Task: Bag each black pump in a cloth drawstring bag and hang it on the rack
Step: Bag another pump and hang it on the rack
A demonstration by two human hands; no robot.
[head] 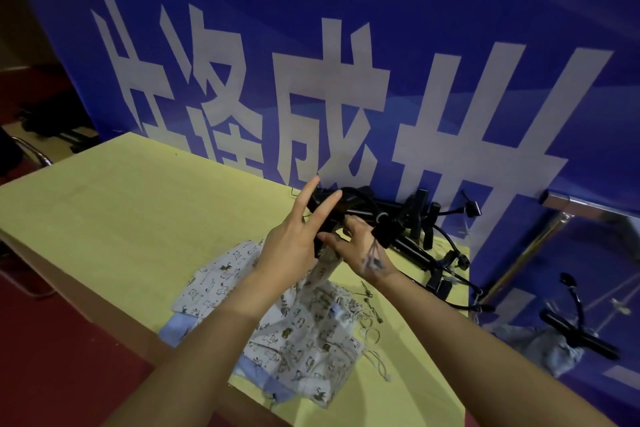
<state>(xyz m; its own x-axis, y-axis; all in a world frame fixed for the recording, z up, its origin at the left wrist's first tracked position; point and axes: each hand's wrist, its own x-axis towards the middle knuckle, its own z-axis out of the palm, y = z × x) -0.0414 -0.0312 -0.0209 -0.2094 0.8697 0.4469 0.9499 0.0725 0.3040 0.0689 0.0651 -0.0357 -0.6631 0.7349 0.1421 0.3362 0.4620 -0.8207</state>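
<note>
My left hand [291,246] holds a black pump [349,204] above the yellow table [121,218]; its index and middle fingers stick out straight while the others curl by the pump. My right hand [370,256] pinches the top of a cat-print cloth drawstring bag [323,274], which hangs between both hands under the pump. Part of the pump lies across my right fingers. More printed bags [298,347] are heaped on the table below my forearms. Several other black pumps [419,229] are piled against the banner at the table's far right.
A blue banner with large white characters [346,97] stands behind the table. A chrome rack rail [568,201] runs at the right, and below it a pump in a grey bag [554,347] hangs. Loose rings and cords [370,326] lie beside the bags. A chair [34,156] stands at far left.
</note>
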